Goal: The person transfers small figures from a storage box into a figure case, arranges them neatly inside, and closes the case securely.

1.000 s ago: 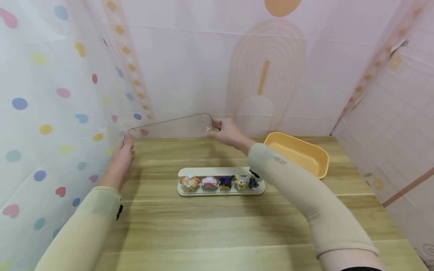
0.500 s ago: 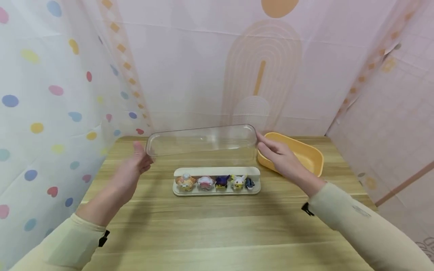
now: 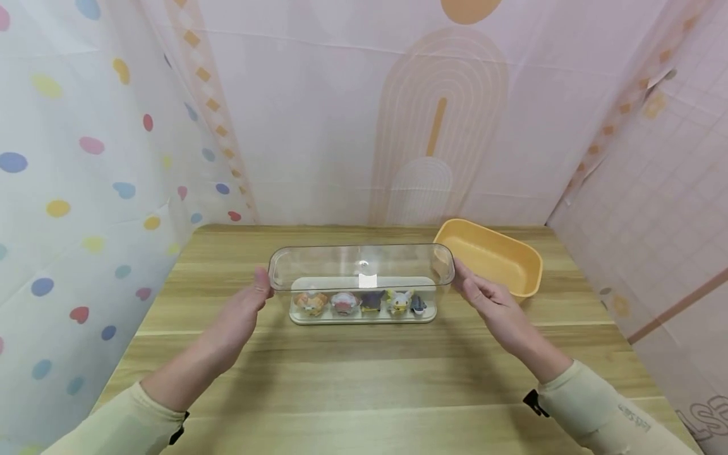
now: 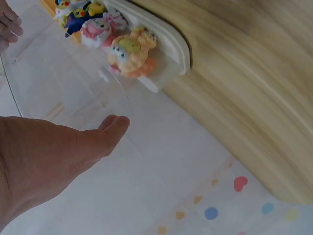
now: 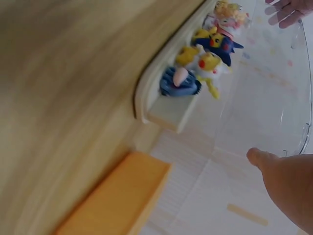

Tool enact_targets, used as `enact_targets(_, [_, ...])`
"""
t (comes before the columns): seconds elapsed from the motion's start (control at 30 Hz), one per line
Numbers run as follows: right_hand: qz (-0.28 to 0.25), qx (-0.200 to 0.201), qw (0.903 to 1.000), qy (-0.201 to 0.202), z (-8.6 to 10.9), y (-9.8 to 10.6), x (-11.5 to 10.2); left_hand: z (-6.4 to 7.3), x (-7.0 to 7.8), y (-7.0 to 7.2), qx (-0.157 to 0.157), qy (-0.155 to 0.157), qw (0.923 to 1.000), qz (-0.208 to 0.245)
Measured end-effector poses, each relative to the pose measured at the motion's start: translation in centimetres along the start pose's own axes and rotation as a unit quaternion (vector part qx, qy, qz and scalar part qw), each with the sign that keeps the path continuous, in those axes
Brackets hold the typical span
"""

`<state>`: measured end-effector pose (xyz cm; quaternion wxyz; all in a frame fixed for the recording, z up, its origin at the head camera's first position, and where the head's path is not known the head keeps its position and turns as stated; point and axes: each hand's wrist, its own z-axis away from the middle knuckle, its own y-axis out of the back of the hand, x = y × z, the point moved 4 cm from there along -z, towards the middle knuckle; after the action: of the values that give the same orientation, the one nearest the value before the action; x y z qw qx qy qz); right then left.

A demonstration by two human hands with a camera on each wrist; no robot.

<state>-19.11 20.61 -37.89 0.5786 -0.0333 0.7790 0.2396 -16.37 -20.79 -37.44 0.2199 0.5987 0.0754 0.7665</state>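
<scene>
A long transparent cover (image 3: 318, 268) is held between both hands, above a cream display base (image 3: 364, 320) on the table. My left hand (image 3: 230, 325) grips its left end and my right hand (image 3: 500, 309) its right end. Through the clear plastic several small figurines show in a row: an orange one (image 4: 129, 51) at the left, a pink-and-white one (image 3: 345, 304), a dark purple one (image 3: 372, 301), a white-and-yellow one (image 3: 399, 301) and a small blue one (image 5: 178, 83) at the right. In both wrist views the cover appears apart from the base.
Behind my right hand, an orange-yellow plastic tray (image 3: 483, 253) stands at the back right of the wooden table (image 3: 364, 392). Printed curtains hang along the back and both sides, the left one (image 3: 85, 253) dotted with coloured spots.
The cover has come down and nearer, from high at the back to just over the figurines, and its tilt has levelled out. My right hand has moved right, my left hand inward.
</scene>
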Motion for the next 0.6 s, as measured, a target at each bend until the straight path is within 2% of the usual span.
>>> enact_targets(0.23, [-0.038,0.004,0.9992,0.013,0.5,-0.5,1.5,-0.4,-0.6,-0.7,-0.008,0.001,0.9997,0.021])
enact_targets(0.4, [-0.043,0.002,0.9991,0.003,0.6,-0.8,2.2,-0.8,-1.1,-1.1,-0.014,0.008,0.9996,0.024])
enact_targets(0.6, [-0.043,0.001,0.9990,-0.006,0.5,-1.0,2.7,-1.3,-1.7,-1.5,-0.004,0.010,0.9997,0.021])
